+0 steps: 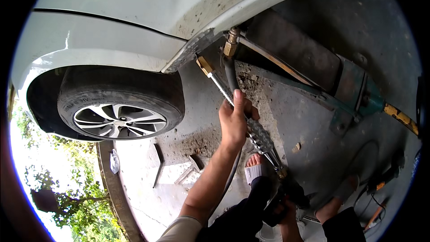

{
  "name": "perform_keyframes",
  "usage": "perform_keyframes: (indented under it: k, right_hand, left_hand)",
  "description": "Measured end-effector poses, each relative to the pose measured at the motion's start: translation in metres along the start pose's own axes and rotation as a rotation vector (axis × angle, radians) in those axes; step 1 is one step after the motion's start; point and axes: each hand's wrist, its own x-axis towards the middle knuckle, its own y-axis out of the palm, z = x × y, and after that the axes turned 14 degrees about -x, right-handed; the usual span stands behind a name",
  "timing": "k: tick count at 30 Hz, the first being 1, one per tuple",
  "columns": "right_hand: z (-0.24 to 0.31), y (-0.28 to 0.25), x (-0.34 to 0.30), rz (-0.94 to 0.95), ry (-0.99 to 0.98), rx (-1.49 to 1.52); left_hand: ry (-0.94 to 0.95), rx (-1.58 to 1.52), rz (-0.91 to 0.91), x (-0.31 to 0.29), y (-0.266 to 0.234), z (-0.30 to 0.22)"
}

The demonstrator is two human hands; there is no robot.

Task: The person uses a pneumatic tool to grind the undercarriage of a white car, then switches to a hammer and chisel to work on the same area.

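Note:
My left hand (235, 123) is wrapped around a slide-hammer dent puller (260, 140), near its ribbed metal weight. From there a bright metal rod runs up to a brass-coloured tip (205, 65), close to the scraped lower sill (190, 50) of a white car; contact cannot be made out. Lower down, my right hand (286, 213) closes on the puller's dark rear handle, partly in shadow. Beside the tip, a brass connector (231, 42) with a thick black cable (230, 74) sits against the car's underside.
A wheel (121, 103) is to the left. On the right lies a teal floor jack (351, 85) with a yellow-and-black handle (401, 118). Thin metal strips (158, 166) and a plastic bag (114, 161) lie on the floor. My sandalled foot (254, 168) is below the puller.

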Motion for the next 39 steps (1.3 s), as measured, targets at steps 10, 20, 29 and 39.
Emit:
perform_keyframes:
  k: [10, 20, 29, 39]
  right_hand:
    - [0.015, 0.014, -0.009, -0.043, -0.009, -0.211]
    - [0.005, 0.022, -0.002, -0.042, 0.014, -0.206]
    - [0.006, 0.034, -0.003, -0.047, 0.025, -0.201]
    - [0.008, 0.032, -0.005, -0.071, 0.029, -0.181]
  left_hand:
    - [-0.177, -0.417, 0.38, -0.053, -0.024, 0.028]
    - [-0.18, -0.274, 0.335, -0.04, -0.044, 0.02]
    - [-0.122, -0.84, 0.57, 0.011, -0.044, 0.01]
    - [-0.167, -1.379, 0.841, 0.086, -0.028, -0.026]
